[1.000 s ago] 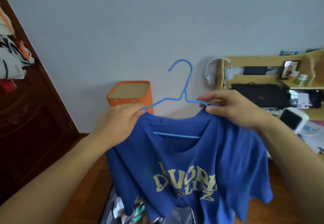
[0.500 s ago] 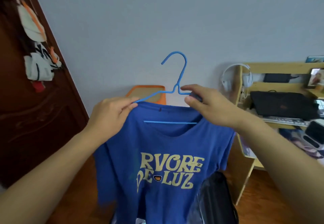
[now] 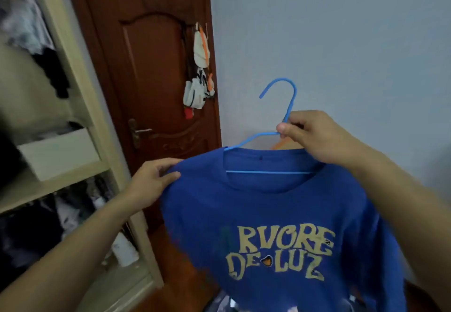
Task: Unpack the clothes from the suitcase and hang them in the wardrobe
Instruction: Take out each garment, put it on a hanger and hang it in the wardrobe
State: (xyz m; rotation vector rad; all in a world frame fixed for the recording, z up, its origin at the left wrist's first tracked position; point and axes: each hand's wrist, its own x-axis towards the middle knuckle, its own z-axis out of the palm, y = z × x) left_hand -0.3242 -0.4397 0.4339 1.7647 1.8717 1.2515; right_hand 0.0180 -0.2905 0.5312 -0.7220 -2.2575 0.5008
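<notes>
Two hands on one load — left hand (image 3: 151,182) fingers pinching blue T-shirt (image 3: 280,226) shoulder, right hand (image 3: 314,136) fingers pinching hanger (image 3: 280,106) neck.

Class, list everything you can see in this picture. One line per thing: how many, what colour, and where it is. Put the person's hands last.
T-shirt: one, blue with yellow lettering, on the hanger, centre.
Hanger: one, blue, hook above the shirt collar.
Door: one, dark red-brown, closed, behind on the left.
Pouches: white and orange, number unclear, hanging on the door.
Wardrobe: one, cream, far left, holding blurred clothes.
Wall: pale blue-grey, right.
Left hand: grips the shirt's shoulder.
Right hand: pinches the hanger's neck.
</notes>
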